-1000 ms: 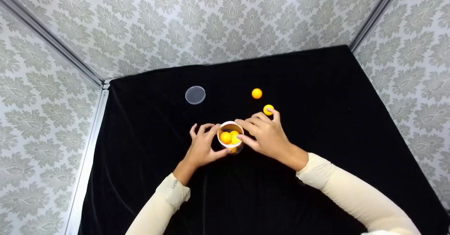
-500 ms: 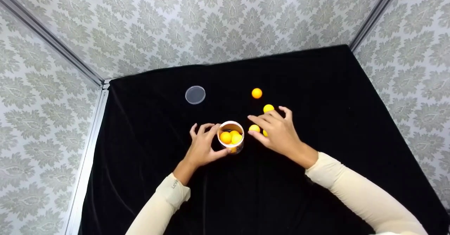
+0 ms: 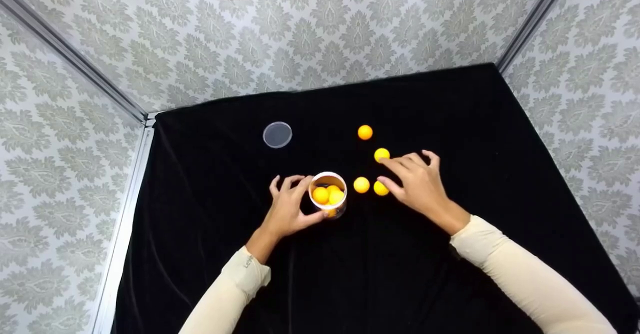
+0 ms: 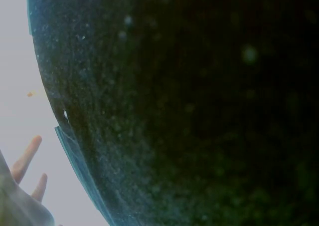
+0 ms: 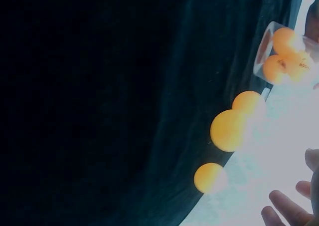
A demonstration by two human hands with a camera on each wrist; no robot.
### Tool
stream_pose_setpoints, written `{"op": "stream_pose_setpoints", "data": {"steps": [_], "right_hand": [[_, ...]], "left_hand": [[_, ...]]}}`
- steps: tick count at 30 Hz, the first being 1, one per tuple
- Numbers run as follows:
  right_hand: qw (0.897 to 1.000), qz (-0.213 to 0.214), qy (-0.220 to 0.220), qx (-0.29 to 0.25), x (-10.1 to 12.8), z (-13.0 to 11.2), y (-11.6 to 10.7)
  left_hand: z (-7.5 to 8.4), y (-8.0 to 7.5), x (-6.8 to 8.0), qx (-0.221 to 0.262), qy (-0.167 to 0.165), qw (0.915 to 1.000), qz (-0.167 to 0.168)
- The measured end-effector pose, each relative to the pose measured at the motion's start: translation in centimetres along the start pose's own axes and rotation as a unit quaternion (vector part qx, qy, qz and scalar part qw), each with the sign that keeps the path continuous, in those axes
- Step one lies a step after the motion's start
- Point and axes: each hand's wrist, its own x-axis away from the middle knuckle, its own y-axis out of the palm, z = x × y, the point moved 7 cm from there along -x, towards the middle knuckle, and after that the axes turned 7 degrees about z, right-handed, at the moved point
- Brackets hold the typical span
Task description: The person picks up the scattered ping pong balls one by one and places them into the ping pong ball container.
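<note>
My left hand (image 3: 287, 209) grips a clear plastic tub (image 3: 328, 174) with a pale rim, standing upright on the cloth. Several orange ping-pong balls (image 3: 321, 195) lie inside it. To the right of the tub, my right hand (image 3: 421, 186) is held over the cloth, fingers spread and holding nothing. Its thumb overlaps one loose ball (image 3: 379, 189), and its index fingertip is at another ball (image 3: 382, 154); contact is unclear. One more ball (image 3: 361, 185) lies between tub and hand. In the right wrist view, the fingers (image 5: 288, 208) appear apart from the balls (image 5: 229, 130).
A clear round lid (image 3: 277, 135) lies flat behind the tub, to the left. Farther back on the right rests another orange ball (image 3: 365, 132). Black cloth (image 3: 210, 234) covers the table; patterned wall panels (image 3: 320, 34) rise behind its far edge.
My right hand has drawn away from the tub's mouth and moved right, uncovering loose balls. A ball at its thumb now sits in the tub. The left hand and tub stay put.
</note>
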Motion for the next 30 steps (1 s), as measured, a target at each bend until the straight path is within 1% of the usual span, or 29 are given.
{"op": "stream_pose_setpoints", "data": {"steps": [4,9,14,20,26,30], "right_hand": [[1.0,-0.001,0.005,0.004,0.5,0.9,0.0],[1.0,-0.018,0.011,0.009,1.2,1.5,0.4],[1.0,-0.024,0.017,0.004,1.9,1.6,0.9],[0.999,-0.031,0.015,-0.002,2.5,1.4,1.6],[0.999,-0.045,0.012,-0.002,3.1,1.3,2.1],[0.999,-0.046,0.011,-0.001,3.3,1.2,2.4]], "left_hand": [[0.1,-0.1,-0.1,0.0,0.001,1.0,0.0],[0.1,-0.2,0.0,-0.002,0.006,1.0,0.006],[0.2,-0.1,0.0,-0.007,0.008,0.9999,0.005],[0.1,-0.1,0.0,-0.01,0.002,0.9999,0.0],[0.2,-0.1,0.0,-0.006,0.002,1.0,0.004],[0.2,-0.2,0.1,-0.005,0.005,0.9999,0.008]]}}
